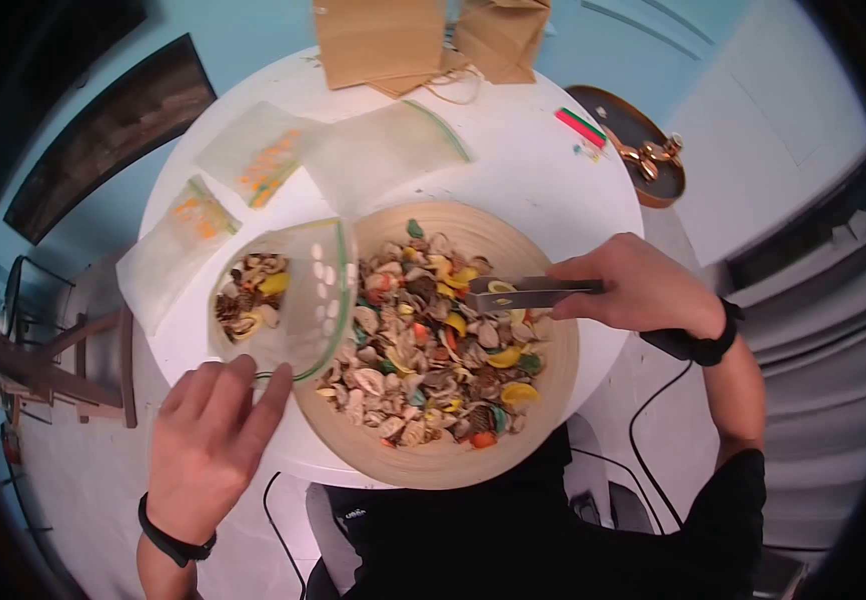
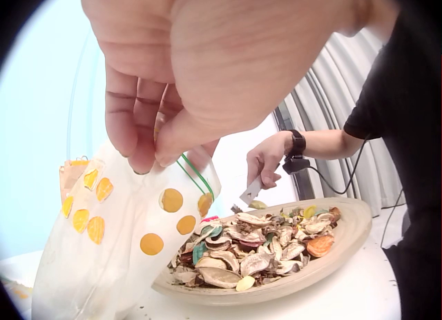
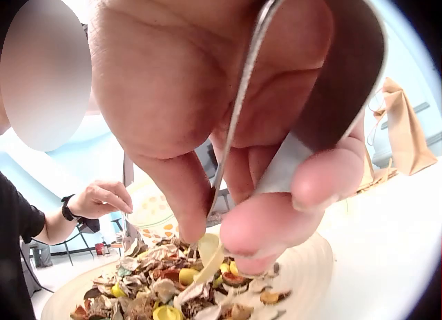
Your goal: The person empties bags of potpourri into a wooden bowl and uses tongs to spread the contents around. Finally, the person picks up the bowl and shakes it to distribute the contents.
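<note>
The left hand (image 1: 208,430) pinches the rim of the clear bag (image 1: 298,310) at the left side of the bowl (image 1: 561,350); the right hand (image 1: 628,285) pinches metal tongs (image 1: 543,298) over the dried pieces (image 1: 423,345). A light squeeze should spare brittle pieces; a steady rim, spills.

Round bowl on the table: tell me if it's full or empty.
Filled: in the head view, a heap of dried pieces covers the middle of the bowl, its wide rim bare.
</note>
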{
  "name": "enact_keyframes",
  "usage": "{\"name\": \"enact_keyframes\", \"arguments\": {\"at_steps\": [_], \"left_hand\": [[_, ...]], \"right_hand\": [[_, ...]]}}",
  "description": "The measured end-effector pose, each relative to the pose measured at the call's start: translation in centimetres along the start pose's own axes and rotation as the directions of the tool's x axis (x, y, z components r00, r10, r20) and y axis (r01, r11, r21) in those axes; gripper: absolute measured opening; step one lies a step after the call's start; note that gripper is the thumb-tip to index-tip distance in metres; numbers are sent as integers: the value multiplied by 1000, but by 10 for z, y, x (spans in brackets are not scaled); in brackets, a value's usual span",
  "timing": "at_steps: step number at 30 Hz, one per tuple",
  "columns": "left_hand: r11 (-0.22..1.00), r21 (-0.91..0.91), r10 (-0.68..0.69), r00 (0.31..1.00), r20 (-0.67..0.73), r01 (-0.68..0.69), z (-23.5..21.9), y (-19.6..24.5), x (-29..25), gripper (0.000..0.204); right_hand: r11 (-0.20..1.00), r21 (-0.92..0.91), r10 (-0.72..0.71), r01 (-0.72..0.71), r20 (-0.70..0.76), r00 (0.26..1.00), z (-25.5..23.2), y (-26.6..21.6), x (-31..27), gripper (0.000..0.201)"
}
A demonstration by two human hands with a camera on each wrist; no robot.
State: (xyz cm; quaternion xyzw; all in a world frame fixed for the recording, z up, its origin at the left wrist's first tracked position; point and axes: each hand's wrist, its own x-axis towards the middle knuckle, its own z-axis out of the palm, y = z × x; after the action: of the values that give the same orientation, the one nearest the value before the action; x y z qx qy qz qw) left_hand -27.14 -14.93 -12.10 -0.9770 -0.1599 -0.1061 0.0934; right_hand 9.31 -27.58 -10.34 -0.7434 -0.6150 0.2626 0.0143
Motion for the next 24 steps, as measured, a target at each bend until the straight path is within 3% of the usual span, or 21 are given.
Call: {"name": "enact_keyframes", "arguments": {"at_steps": [1,4,5,8,13,15,16,18,21,22,23,24], "left_hand": [[999,-2,33,999,-17,-33,0,-2,2,45],[998,19,58,998,-4,-58,-3,-6,1,44],[997,15,71,997,-1,-71,-3,-6,2,44],[999,0,53,999,-5,-53,-3,-2,4,43],[999,-22,43,999,-27,-44,-3,0,5,43],[998,-31,49,998,-34,-50,-3,-2,5,42],[998,-42,39,999,-24,-40,-5,-2,4,43],[995,-91,31,999,-34,-34,-3,-1,3,43],[997,-80,17,999,-51,-21,0,-3,-2,44],[998,-53,39,999,-37,-41,1,-5,-3,46],[998,-20,62,998,-23,-62,1,-6,-4,48],[998,-26,55,998,-28,-56,2,-6,-4,47]], "right_hand": [[1000,-2,-31,31,-3,1000,-5,-5,2,35],[982,56,-167,181,-187,968,-19,-27,7,22],[979,57,-182,197,-196,964,-24,-36,13,22],[912,-70,-410,404,-195,891,-34,-62,35,24],[877,-49,-480,479,-153,864,-33,-93,50,27],[868,-214,-491,448,-236,839,-23,-92,49,29],[876,-214,-476,433,-232,848,-24,-89,42,29],[967,-17,-255,255,-143,956,-32,-76,22,33],[973,-67,-227,221,-108,968,-28,-15,14,36],[995,-42,-89,88,-31,996,-29,-6,13,36],[996,-43,-76,75,-34,997,-28,4,11,36],[998,41,50,-55,97,994,-27,13,11,35]]}}
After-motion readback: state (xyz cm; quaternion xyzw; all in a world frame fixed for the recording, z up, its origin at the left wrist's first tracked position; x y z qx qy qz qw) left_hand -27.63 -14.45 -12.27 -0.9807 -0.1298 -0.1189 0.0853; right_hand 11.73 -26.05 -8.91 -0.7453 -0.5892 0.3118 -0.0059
